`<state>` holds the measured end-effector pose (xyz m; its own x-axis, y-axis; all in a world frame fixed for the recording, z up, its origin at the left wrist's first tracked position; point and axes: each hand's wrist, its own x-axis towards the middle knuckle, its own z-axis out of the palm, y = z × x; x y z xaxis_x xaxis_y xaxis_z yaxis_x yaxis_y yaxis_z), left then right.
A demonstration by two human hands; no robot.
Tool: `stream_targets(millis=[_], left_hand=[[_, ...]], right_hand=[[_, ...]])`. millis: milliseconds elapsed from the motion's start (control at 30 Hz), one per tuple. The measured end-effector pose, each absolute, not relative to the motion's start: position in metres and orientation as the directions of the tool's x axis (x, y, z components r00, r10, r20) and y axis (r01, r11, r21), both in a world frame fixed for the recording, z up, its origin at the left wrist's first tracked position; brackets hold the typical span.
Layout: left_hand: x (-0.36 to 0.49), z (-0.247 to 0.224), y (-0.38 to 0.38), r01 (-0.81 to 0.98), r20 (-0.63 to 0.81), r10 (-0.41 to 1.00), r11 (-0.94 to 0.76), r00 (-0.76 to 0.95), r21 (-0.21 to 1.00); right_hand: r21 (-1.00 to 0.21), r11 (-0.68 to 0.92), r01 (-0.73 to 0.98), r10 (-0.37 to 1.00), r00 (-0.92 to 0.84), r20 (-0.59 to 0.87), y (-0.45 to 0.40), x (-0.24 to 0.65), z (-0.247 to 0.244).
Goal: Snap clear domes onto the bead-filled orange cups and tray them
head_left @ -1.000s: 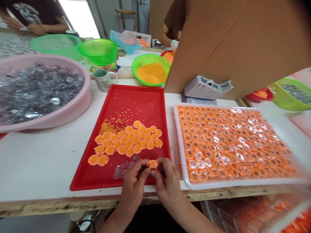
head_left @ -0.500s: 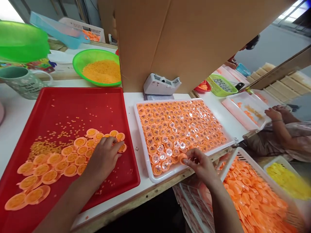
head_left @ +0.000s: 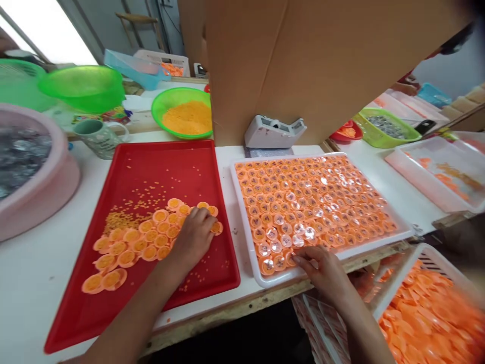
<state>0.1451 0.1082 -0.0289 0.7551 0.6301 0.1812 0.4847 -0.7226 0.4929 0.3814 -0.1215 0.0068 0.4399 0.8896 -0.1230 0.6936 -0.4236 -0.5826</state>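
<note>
My left hand (head_left: 195, 233) is over the red tray (head_left: 172, 164), its fingers closed around the edge of a small round orange plastic piece (head_left: 216, 228) with a yellow-orange centre. More such pieces (head_left: 131, 236) lie in a cluster to its left, beside loose yellow-orange grains (head_left: 121, 220). At the near edge of the white tray (head_left: 246, 242), my right hand (head_left: 322, 268) has thumb and fingers pinched on a round orange piece (head_left: 290, 259) in the front row. Rows of round orange pieces (head_left: 299, 192) with shiny tops and dark printed marks fill most of that tray.
A tape dispenser (head_left: 275, 132) stands behind the white tray, against a cardboard panel (head_left: 303, 65). Behind the red tray are a mug (head_left: 96, 139) and a green bowl (head_left: 184, 91) of yellow-orange grains. A pink tub (head_left: 56, 167) stands left; a basket (head_left: 394, 298) of orange parts is lower right.
The view has swung left, bringing the pink tub in. My right hand has lowered the orange piece into the tray's front row. My left hand stays at the same piece.
</note>
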Motion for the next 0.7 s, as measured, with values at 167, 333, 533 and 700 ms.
stream_targets(millis=[167,333,533,700], left_hand=[[0.135,-0.01,0.094,0.516,0.116,0.635,-0.709,0.764,0.48],[0.115,0.006,0.071,0.569,0.029,0.711,-0.586,0.702,0.576],[0.084,0.015,0.048,0.508,-0.095,0.763,-0.326,0.64,0.797],[0.055,0.0,0.039,0.509,-0.149,0.816,-0.194,0.558,0.839]], right_hand=[[-0.514,-0.398,0.76,0.841,0.526,0.126,-0.134,0.372,0.011],[-0.75,-0.263,0.608,0.899,0.436,0.038,-0.098,0.31,0.026],[-0.915,-0.22,0.337,0.95,0.288,-0.123,-0.023,0.233,0.002],[-0.924,-0.375,0.077,0.927,0.052,-0.372,-0.008,0.222,-0.019]])
